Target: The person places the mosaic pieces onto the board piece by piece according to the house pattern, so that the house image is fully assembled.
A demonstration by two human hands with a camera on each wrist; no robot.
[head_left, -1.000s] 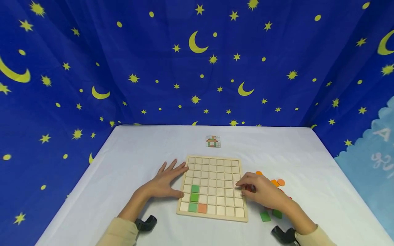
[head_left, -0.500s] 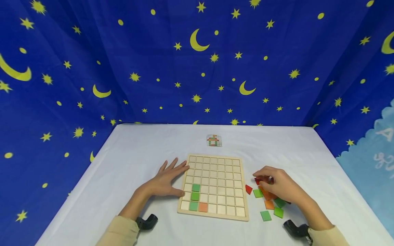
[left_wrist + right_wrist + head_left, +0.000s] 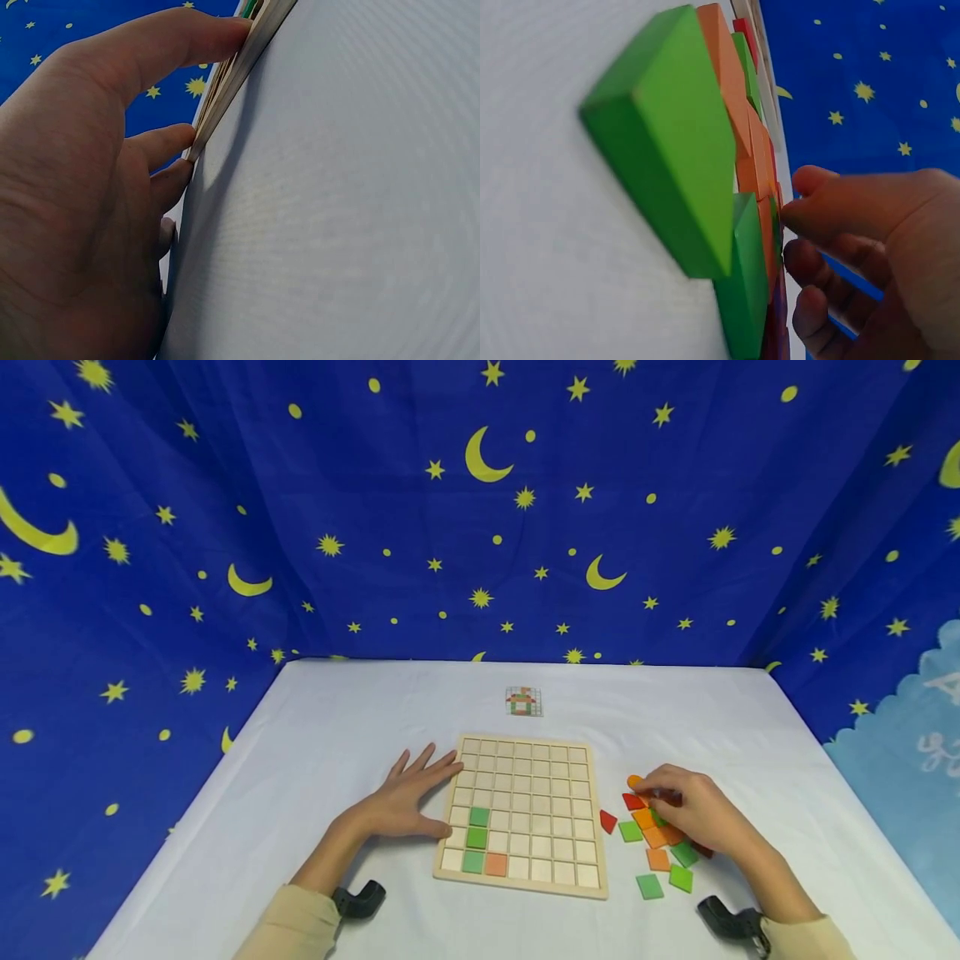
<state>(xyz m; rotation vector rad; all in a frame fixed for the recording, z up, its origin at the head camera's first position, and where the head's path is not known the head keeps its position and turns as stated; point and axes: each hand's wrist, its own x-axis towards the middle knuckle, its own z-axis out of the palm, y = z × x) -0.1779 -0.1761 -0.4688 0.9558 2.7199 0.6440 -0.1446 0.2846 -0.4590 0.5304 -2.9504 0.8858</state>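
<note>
My left hand (image 3: 401, 802) rests beside the wooden grid board (image 3: 525, 893), fingers spread; its thumb and fingertips touch the left edge, as the left wrist view confirms. Three green tiles (image 3: 476, 837) fill a column in the lower left cells, and an orange-pink tile (image 3: 496, 865) lies right of the bottom one. Over the pile of coloured tiles right of the board hovers my right hand (image 3: 697, 810), fingers loosely bent. In the right wrist view its thumb and fingertips (image 3: 795, 214) are at the tiles, with nothing seen pinched. The hand hides part of the pile.
A small pattern card (image 3: 523, 701) lies behind the board. One red tile (image 3: 608, 822) sits by the board's right edge. Loose green tiles (image 3: 650, 887) lie at the pile's front, an orange round piece (image 3: 635, 782) at its back. A star-printed curtain (image 3: 480, 527) stands behind the table.
My right hand has moved from the board's right edge to the pile, then slightly farther right over it. The red tile by the board is uncovered. My left hand stays on the board's edge.
</note>
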